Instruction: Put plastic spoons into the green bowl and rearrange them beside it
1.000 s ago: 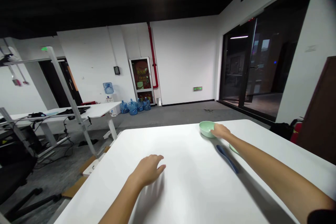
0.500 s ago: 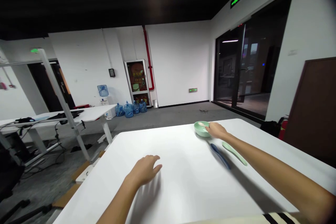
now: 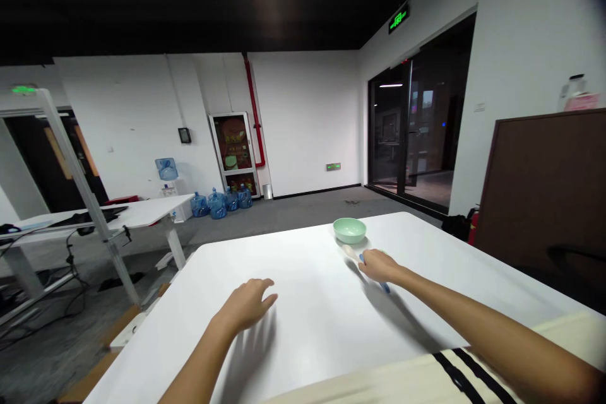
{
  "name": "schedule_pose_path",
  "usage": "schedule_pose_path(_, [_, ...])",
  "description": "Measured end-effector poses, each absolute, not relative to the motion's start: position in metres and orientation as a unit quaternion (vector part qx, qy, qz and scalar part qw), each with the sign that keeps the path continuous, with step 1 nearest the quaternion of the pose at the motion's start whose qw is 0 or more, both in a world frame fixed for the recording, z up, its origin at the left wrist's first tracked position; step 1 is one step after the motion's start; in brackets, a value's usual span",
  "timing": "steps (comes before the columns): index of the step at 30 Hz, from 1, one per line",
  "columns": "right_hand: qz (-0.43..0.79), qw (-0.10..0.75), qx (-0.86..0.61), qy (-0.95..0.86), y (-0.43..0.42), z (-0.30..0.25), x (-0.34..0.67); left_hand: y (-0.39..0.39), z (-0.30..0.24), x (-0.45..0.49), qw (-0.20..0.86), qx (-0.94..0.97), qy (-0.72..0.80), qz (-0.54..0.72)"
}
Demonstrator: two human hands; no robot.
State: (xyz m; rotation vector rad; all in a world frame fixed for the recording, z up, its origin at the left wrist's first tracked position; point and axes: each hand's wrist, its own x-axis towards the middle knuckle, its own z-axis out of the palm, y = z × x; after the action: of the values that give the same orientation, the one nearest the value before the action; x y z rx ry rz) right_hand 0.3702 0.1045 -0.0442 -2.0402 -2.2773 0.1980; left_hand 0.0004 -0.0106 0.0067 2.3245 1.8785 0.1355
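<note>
My right hand [image 3: 380,265] is closed around the handle of a cream spoon [image 3: 349,252], its bowl end pointing away from me over the white table. Just beyond that spoon stands a light green bowl [image 3: 349,231] near the far edge. Beneath and behind the hand lies a blue spoon [image 3: 385,288], largely covered. A green spoon seems almost wholly hidden there too. My left hand [image 3: 249,304] hovers over the left part of the table, fingers apart, holding nothing.
The white table [image 3: 307,353] has its far edge just past the bowl. Another desk [image 3: 156,209] with a metal post [image 3: 80,177] stands at the left. Blue water bottles [image 3: 218,203] sit on the floor behind, and a brown cabinet [image 3: 540,189] rises at the right.
My right hand has come back from the bowl with the cream spoon, moving it out and over the blue and green spoons. The view has turned slightly right. My left hand stays open.
</note>
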Motion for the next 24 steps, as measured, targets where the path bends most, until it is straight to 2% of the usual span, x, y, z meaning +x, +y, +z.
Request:
schedule_pose_path(20, [0.144,-0.006,-0.681,-0.718,0.0931,-0.0529,0.3679,-0.01,0.0055,-0.0002,0.078,0.774,0.627,0.04])
schedule_pose_path(24, [0.125,-0.01,-0.684,-0.718,0.0938,-0.0552,0.3675,-0.0113,0.0075,0.0011,0.077,0.775,0.626,0.039])
